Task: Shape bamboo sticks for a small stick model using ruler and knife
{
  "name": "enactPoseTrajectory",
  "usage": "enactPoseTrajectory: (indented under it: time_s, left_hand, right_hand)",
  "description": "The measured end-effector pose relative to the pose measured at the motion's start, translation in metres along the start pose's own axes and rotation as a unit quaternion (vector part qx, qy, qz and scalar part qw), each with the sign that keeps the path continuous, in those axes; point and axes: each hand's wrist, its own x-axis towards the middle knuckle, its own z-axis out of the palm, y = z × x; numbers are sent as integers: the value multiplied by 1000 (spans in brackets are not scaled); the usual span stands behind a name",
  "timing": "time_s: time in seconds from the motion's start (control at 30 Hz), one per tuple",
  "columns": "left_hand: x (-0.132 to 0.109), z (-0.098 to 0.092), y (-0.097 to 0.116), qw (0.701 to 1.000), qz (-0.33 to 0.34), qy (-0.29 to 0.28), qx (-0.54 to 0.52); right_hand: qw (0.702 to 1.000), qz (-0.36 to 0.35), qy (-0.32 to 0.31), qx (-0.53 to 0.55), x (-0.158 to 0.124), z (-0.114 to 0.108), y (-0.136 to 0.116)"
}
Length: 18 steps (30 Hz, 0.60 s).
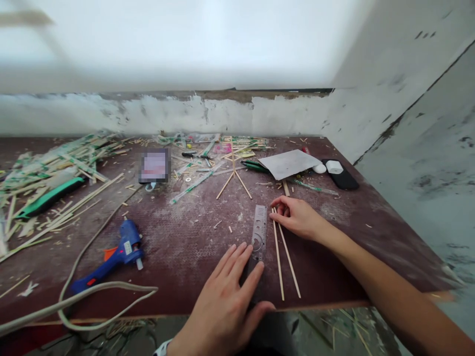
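Note:
My left hand [233,295] lies palm down at the table's near edge, fingers stretched out, with its fingertips at the near part of a clear stencil ruler [259,227]. Just right of the ruler, two thin wooden sticks [285,257] lie side by side, their near ends spread apart. The fingers of my right hand [295,216] are curled and pinched at the sticks' far ends, which they partly cover. Farther back, a Y-shaped piece of joined sticks [234,173] rests on the table.
A blue glue gun [128,244] with a looping cord lies left, beside a green-black cutter [54,197] and a heap of wrapped sticks [59,160]. A white sheet [291,163], a black phone [340,175] and a blurred-out device [153,165] sit farther back on the dark table [178,222].

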Motion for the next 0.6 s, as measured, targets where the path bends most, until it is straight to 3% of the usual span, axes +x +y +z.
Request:
enactPoseTrajectory:
  time_s: [0.1,0.23,0.37,0.6]
  left_hand:
    - [9,4,7,1000,-10,0,-12]
    - [16,4,11,999,-5,-16,-30]
    - [17,6,10,998,21,-31,-42]
    - [26,12,9,996,62,-45,-50]
  right_hand:
    - [999,17,-18,21,1,-6,4]
    - [984,77,-101,128,0,-15,9]
    - [973,40,-153,167,-5,-23,14]
    - [994,-27,-90,59,-12,-21,22]
